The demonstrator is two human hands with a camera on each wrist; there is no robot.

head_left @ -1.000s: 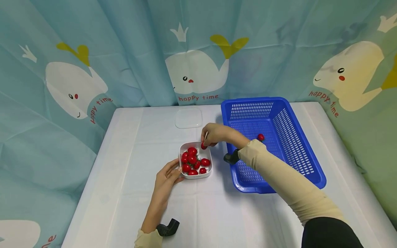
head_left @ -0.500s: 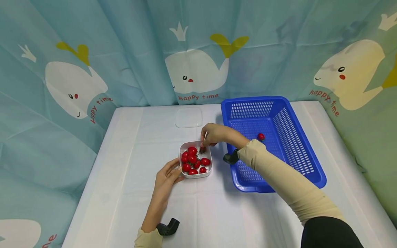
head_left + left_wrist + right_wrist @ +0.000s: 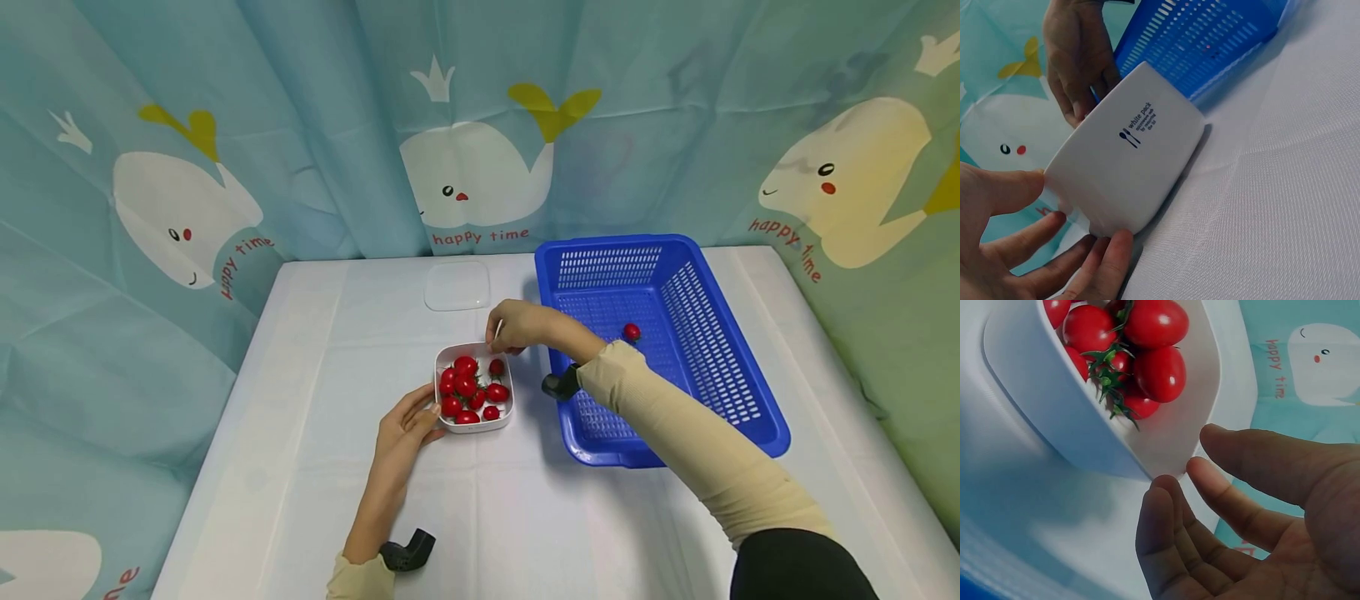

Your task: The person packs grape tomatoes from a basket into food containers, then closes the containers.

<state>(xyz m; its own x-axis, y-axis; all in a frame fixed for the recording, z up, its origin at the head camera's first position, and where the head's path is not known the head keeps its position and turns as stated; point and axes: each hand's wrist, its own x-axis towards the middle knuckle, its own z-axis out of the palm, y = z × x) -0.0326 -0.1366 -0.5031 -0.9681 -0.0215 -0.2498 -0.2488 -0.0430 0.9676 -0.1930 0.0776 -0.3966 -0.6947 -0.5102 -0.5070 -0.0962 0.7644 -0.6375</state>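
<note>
A small white plastic container (image 3: 480,426) holds several cherry tomatoes (image 3: 466,385), some with green stems. The left hand (image 3: 400,429) holds the container at its left side; in the left wrist view the thumb reaches the rim and other fingertips touch the lower corner. Over the back right corner is the right hand (image 3: 517,325). Its thumb and fingertips (image 3: 1157,512) stand apart in the right wrist view, with nothing between them, close to the rim. One tomato (image 3: 497,367) lies just below that hand, inside the container.
To the right stands a blue perforated basket (image 3: 750,375) with one cherry tomato (image 3: 632,332) visible; the right forearm crosses above it. A clear lid (image 3: 457,286) lies behind the container. A white cloth covers the table (image 3: 330,367), and a whale-print curtain (image 3: 322,167) hangs around.
The right hand has lowered a cherry tomato into the container's back right corner and let it go. The left hand has stayed in place at the container.
</note>
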